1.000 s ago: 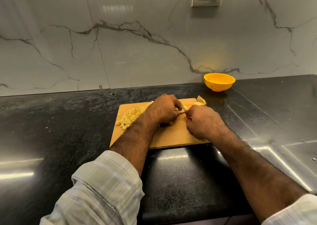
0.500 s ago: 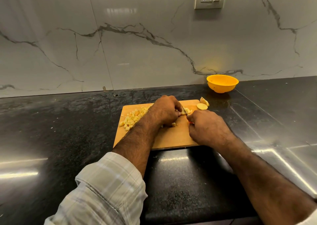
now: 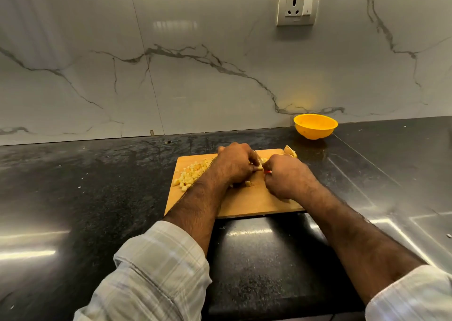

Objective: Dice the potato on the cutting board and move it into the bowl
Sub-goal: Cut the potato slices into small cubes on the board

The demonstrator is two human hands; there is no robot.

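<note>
Two hands [image 3: 261, 171] over one cutting board [image 3: 247, 203], one bowl [image 3: 315, 126].

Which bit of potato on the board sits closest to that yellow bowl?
The uncut chunk at the cutting board's far right corner, just below the bowl. The diced pile lies at the board's left side, much farther away.

Both hands meet on the cutting board [image 3: 244, 205]. The left hand [image 3: 236, 165] curls over a potato piece [image 3: 259, 168]; the right hand [image 3: 285, 176] grips a red-handled knife [image 3: 267, 172]. Diced potato [image 3: 189, 177] sits at the board's left edge; a yellow bowl [image 3: 315, 126] stands beyond its far right corner.
</note>
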